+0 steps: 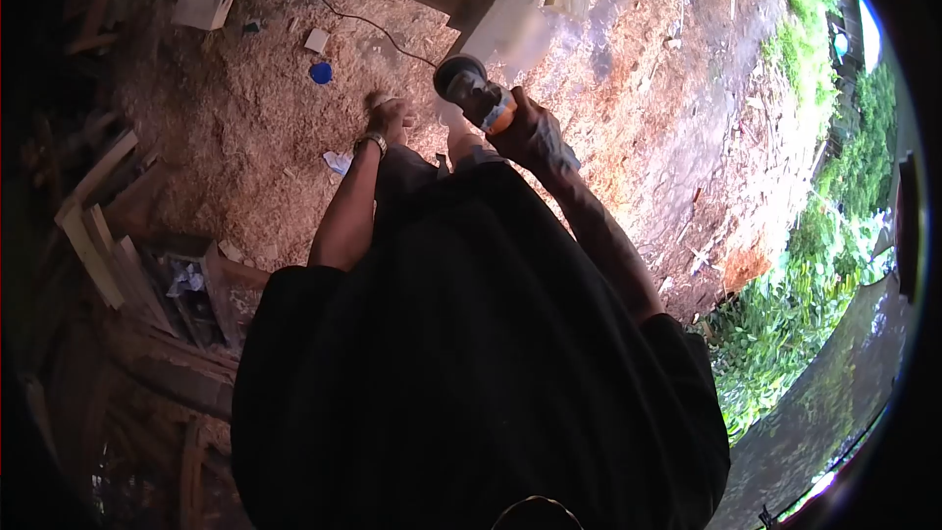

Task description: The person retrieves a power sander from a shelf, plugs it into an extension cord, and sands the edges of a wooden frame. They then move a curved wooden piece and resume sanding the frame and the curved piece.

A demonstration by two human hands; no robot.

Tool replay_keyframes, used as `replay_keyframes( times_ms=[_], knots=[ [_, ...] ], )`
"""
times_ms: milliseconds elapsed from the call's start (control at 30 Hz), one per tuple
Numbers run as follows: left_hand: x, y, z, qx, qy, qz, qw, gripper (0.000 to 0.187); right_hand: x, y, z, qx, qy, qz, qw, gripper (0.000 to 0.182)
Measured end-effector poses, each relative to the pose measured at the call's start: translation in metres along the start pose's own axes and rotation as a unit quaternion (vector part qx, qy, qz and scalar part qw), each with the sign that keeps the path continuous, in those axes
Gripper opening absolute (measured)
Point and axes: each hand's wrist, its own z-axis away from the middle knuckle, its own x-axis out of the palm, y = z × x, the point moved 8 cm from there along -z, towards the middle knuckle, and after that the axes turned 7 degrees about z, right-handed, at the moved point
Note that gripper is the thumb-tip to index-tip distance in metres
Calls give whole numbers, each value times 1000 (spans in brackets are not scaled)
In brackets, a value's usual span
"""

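My right hand (530,132) grips an angle grinder (471,88) with an orange and grey body, its round disc end pointing away from me. The grinder sits over the near end of a pale wooden plank (510,25) that runs away toward the top. My left hand (388,120), with a metal watch on the wrist, hangs beside the plank with fingers curled; nothing shows in it. My black shirt fills the lower middle of the view.
Sawdust (245,128) covers the ground. A black cord (373,25) trails across it. A blue round lid (320,72) and a white scrap (316,39) lie at the upper left. Stacked timber offcuts (108,226) stand at the left. Green plants (795,314) grow at the right.
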Motion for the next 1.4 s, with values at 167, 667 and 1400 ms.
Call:
replay_keyframes(
  times_ms=[167, 667, 1400],
  knots=[
    [-10, -14, -6, -8, -32, 8, 999, 33, -26, 27, -12, 58, 27, 10, 998, 52],
    [-35, -83, -18, -22, 32, -58, 998, 29, -24, 16, -21, 47, 49, -28, 997, 48],
    [-37, -72, 1, -30, 4, -87, 996, 26, -23, 13, -10, -54, 99, -28, 993, 43]
  ],
)
